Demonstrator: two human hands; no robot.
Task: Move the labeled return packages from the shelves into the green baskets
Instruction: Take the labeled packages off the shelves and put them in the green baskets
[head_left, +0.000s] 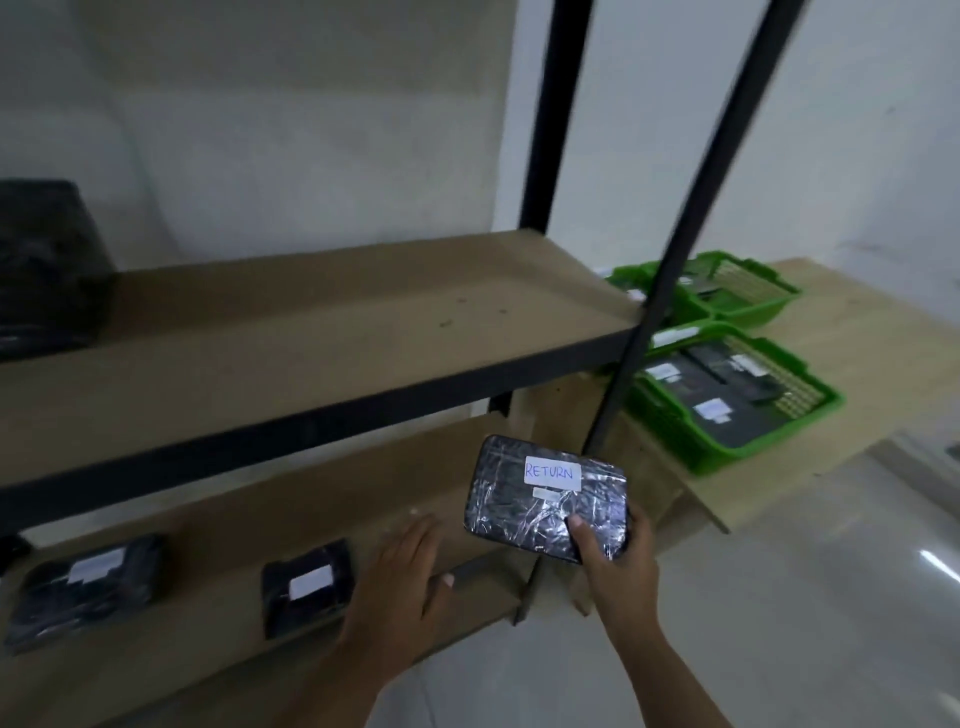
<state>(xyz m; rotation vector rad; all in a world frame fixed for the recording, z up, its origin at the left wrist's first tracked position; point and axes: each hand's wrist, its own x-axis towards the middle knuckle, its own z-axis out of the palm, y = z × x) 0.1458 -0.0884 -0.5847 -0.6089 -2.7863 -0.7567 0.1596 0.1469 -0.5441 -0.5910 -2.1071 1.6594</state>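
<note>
Your right hand (615, 561) grips a RETURN package (545, 499) at lower centre; left hand (400, 577) hovers flat. Baskets (727, 395) at right hold several; two packages (306, 584) remain lower left.

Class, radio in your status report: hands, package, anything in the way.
Right hand grips RETURN package, left hand open over lower shelf. Black upright stands between package and green baskets.

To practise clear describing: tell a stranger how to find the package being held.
Start at the rack and look past the right end of its lower shelf. There the right hand holds a black, shiny-wrapped package. Unlike the two packages lying on the shelf, it is lifted and its white label reads RETURN.
</note>
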